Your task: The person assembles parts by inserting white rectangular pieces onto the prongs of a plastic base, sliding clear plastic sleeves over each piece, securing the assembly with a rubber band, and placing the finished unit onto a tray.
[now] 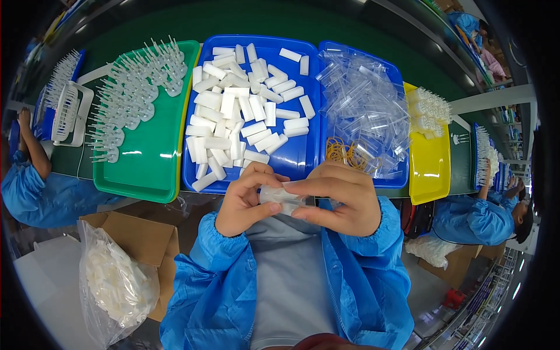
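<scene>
Close to my body, just past the front edge of the table, both hands grip one small whitish piece [279, 197] with a translucent, clear-looking surface. My left hand [245, 203] pinches its left end between thumb and fingers. From the other side, my right hand [345, 198] closes thumb and fingers on the right end. Fingers cover much of the piece, so its full shape is hidden. Just beyond is a blue tray [296, 156] with a heap of white oblong blocks [236, 108]. Right of it, another blue tray [398, 179] holds clear plastic sleeves [364, 99] and tan rubber bands [345, 153].
At left, a green tray [137, 182] carries rows of white spiky pieces [131, 90]; a white fan [71, 114] stands beyond. At right, a yellow tray [430, 166] bears white bristly pieces [429, 111]. A cardboard box [146, 239] and filled plastic bag [119, 280] sit lower left. Co-workers flank both sides.
</scene>
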Demonstrator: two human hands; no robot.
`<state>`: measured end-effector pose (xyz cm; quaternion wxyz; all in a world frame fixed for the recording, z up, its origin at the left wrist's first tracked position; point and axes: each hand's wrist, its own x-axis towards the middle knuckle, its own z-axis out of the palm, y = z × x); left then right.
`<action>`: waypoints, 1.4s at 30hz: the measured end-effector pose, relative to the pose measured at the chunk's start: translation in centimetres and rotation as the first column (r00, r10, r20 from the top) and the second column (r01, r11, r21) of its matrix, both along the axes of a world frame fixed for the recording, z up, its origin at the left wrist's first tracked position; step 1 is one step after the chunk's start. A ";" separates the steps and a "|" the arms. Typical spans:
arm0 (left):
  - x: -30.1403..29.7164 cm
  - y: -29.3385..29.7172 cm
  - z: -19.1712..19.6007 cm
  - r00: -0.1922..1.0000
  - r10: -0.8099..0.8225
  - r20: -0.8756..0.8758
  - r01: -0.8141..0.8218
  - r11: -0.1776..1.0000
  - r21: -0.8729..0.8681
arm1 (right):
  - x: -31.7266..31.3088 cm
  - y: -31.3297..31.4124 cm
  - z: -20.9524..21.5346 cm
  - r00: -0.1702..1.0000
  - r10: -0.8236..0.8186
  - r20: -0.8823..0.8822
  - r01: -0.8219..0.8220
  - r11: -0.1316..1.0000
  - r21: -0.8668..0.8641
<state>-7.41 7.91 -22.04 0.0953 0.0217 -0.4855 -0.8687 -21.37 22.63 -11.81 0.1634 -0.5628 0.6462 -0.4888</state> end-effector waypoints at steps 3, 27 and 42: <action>0.0 -0.1 -0.3 0.999 0.021 -0.034 -0.021 1.000 0.002 | -0.3 0.3 0.2 0.999 -0.005 -0.036 0.005 1.000 0.002; 0.0 0.5 0.4 0.990 0.134 -0.037 -0.137 0.985 -0.105 | -0.1 1.8 -2.0 0.989 -0.104 0.103 0.101 0.994 0.029; 0.4 -0.2 1.5 0.992 0.124 0.007 -0.117 0.954 -0.276 | -0.4 1.5 -3.2 0.996 -0.068 0.062 0.070 0.997 -0.042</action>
